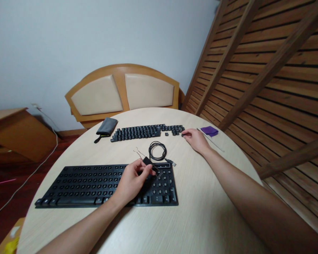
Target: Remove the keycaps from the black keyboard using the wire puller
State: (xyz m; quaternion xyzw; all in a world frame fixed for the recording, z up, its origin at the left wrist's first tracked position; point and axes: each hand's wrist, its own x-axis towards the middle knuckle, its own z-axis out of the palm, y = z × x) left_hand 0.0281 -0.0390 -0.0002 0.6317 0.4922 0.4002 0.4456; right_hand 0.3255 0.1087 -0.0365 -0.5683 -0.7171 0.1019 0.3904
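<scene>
My left hand (132, 178) is closed around the black handle of a wire keycap puller (147, 161), above the right part of a black keyboard (84, 181). Wire ends stick out on both sides of the handle. Most of the keyboard's switches are bare, while some keycaps sit along its bottom row. My right hand (197, 140) reaches to the right end of the laid-out black keycaps (137, 132), finger and thumb pinched on a small dark keycap (183, 135) at the table surface. One loose keycap (166, 134) lies just in front of the group.
A coiled black USB cable (157, 151) lies behind the keyboard on the round table (201, 211). At the back left rests a grey pouch (107, 126). A purple cloth (210, 131) and a thin rod (214, 144) lie to the right, near the slatted wooden panel (254, 77).
</scene>
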